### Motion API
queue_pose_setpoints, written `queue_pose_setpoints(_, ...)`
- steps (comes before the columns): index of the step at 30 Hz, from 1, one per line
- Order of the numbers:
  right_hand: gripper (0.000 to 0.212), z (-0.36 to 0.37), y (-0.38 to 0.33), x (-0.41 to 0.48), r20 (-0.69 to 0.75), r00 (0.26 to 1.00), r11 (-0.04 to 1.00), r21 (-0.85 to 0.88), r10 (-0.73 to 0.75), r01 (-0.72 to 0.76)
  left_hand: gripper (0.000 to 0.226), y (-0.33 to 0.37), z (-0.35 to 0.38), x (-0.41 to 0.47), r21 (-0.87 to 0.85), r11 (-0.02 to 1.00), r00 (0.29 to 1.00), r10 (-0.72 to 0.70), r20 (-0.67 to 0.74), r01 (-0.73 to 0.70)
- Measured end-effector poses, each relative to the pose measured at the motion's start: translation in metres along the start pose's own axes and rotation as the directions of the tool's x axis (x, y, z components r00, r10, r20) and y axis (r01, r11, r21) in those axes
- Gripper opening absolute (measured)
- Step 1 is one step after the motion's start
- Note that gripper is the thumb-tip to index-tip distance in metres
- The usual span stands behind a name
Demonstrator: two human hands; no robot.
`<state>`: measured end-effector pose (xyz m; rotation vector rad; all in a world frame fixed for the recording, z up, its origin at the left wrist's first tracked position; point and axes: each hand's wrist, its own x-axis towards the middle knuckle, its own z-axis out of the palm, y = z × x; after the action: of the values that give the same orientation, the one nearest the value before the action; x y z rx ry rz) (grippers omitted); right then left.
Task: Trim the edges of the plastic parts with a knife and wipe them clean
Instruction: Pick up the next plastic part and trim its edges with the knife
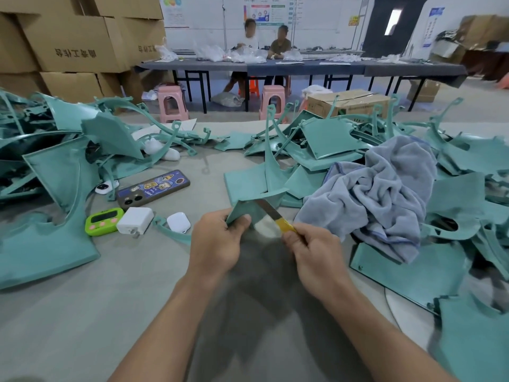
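Your left hand [217, 238] grips the teal part [249, 209]; your right hand [311, 249] grips the knife [271, 213]. A slipping blade could nick your left fingers.

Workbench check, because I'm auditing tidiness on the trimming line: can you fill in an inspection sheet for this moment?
Surface: grey table, bare in the middle, covered at both sides.
Job's things: plastic part held up, knife blade against it; grey towel crumpled at right; teal parts piled on both sides.
Clutter: phone, green timer, white charger, earbud case, all left of the hands.
Hands: left hand fingers grip the plastic part; right hand grips the knife handle.
Cables: nothing seen.
Surroundings: cardboard boxes stacked back left; two people seated at a long table; pink stools.
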<state>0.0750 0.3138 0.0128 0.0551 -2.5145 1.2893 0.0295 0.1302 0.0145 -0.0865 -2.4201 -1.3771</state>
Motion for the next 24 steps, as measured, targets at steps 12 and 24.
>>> queue_pose_setpoints(12, 0.024, 0.009, 0.003, 0.005, 0.010, 0.995, 0.928, 0.361, 0.096, -0.093, 0.022, 0.002, -0.002, 0.001, 0.034, 0.999, 1.000, 0.029, 0.003, -0.029)
queue_pose_setpoints(24, 0.034, -0.008, 0.011, 0.020, -0.054, 0.993, 0.993, -0.053, 0.102, -0.105, 0.019, 0.000, -0.002, -0.003, -0.021, 0.999, 0.999, 0.028, 0.018, -0.028)
